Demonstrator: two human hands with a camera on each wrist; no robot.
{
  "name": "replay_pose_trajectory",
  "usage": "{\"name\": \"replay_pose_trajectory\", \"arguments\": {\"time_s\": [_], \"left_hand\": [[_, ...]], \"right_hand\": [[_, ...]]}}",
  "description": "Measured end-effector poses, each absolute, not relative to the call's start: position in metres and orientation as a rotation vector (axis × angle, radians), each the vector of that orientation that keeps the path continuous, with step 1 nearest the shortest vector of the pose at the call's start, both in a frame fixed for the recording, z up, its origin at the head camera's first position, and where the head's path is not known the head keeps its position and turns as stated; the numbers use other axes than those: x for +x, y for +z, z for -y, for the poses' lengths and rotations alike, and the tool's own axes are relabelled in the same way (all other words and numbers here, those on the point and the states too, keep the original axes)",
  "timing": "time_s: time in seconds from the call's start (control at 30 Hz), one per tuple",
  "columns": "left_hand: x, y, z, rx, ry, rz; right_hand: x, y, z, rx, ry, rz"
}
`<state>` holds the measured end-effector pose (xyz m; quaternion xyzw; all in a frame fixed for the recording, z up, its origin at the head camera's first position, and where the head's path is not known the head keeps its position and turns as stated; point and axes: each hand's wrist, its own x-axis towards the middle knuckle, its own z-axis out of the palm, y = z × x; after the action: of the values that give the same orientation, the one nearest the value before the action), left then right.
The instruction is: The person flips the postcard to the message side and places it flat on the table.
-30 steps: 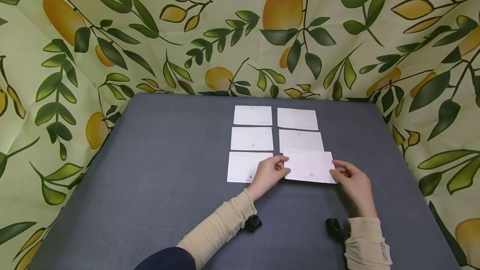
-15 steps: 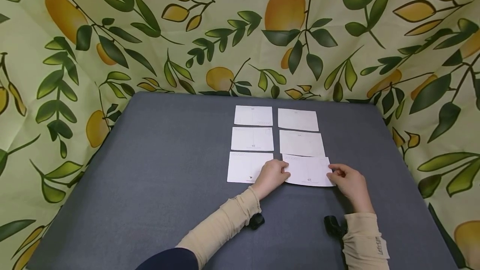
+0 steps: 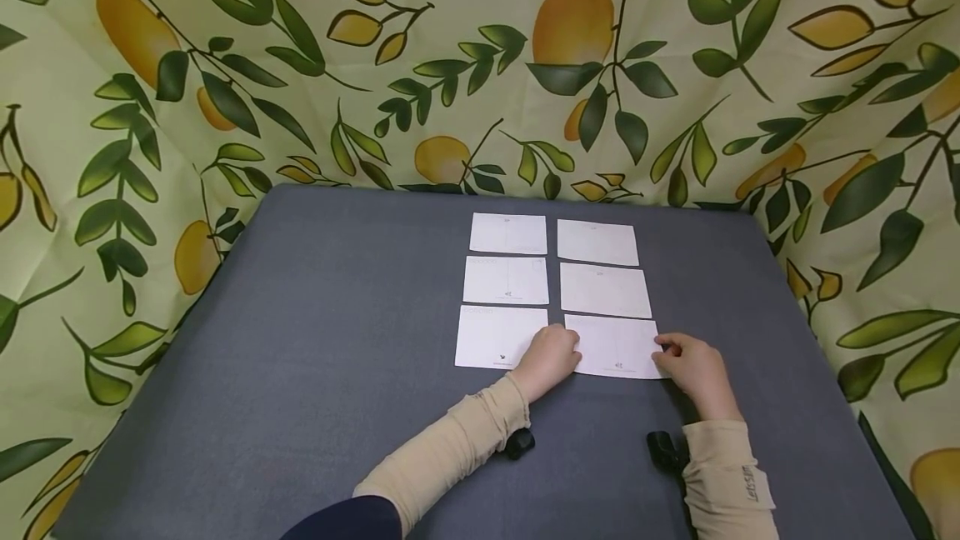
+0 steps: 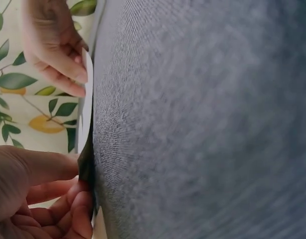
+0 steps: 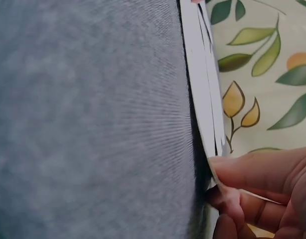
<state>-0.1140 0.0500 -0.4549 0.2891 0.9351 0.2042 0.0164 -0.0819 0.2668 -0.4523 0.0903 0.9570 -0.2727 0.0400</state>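
In the head view, a white postcard [image 3: 615, 347] lies at the near end of the right-hand column. My left hand [image 3: 550, 359] pinches its left edge between thumb and fingers. At the opposite edge, my right hand [image 3: 697, 372] pinches the card too. From the left wrist, the postcard [image 4: 86, 107] appears nearly edge-on, low over the cloth, its held end slightly lifted. The right wrist view has the right thumb on the upper face of the postcard [image 5: 199, 84], with fingers beneath. Another postcard [image 3: 495, 336] lies just left, partly covered by my left hand.
Several more white postcards, such as the middle-right one [image 3: 605, 290] and the far-left one [image 3: 508, 233], lie flat in two columns. The grey table [image 3: 337, 340] is bordered by a leaf-and-fruit patterned curtain [image 3: 450, 48] behind and at the sides.
Both hands have drawn the held postcard toward the near side and lowered it. It no longer overlaps the middle-right card; a narrow gap now shows between them.
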Motion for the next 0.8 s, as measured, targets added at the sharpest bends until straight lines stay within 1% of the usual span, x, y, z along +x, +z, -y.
{"name": "replay_pose_trajectory", "arguments": {"time_s": [0.17, 0.37, 0.8], "left_hand": [[-0.113, -0.455, -0.054, 0.968, 0.522, -2.971], [-0.112, -0.456, -0.06, 1.009, 0.408, -3.043], [-0.119, -0.461, -0.053, 0.986, 0.475, -3.012]], "right_hand": [[-0.085, -0.449, -0.266, 0.223, -0.73, -2.936], [-0.086, -0.444, -0.267, 0.223, -0.646, -2.899], [-0.085, -0.447, -0.269, 0.22, -0.671, -2.852]]}}
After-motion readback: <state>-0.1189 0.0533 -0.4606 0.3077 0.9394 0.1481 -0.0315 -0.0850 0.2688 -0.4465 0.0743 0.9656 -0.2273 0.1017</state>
